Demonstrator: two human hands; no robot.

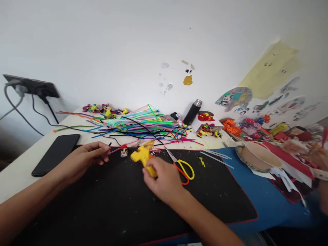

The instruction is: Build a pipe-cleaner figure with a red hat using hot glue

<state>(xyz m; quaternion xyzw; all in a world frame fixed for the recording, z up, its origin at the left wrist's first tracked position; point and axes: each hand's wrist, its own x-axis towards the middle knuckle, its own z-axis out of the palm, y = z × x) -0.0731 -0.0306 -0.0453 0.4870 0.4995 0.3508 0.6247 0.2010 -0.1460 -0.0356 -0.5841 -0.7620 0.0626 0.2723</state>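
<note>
My right hand (162, 177) is closed around the handle of a yellow glue gun (142, 154), raised above the black mat (107, 205). To its left, my left hand (98, 152) pinches a short, thin black piece (110, 145) between thumb and fingertips. A small figure head with a red top (124, 151) lies between the hands at the mat's back edge. Just right of my right hand are scissors (185, 171) with yellow and red handles. Farther right on the mat sits a small yellow piece (202, 162).
A black phone (56, 154) lies at the left. Behind the mat are a pile of coloured pipe cleaners (148, 124), a black bottle (192, 112) and small figures (207, 129). A round basket (261, 155) stands right, with part of another person (323, 184) at the edge.
</note>
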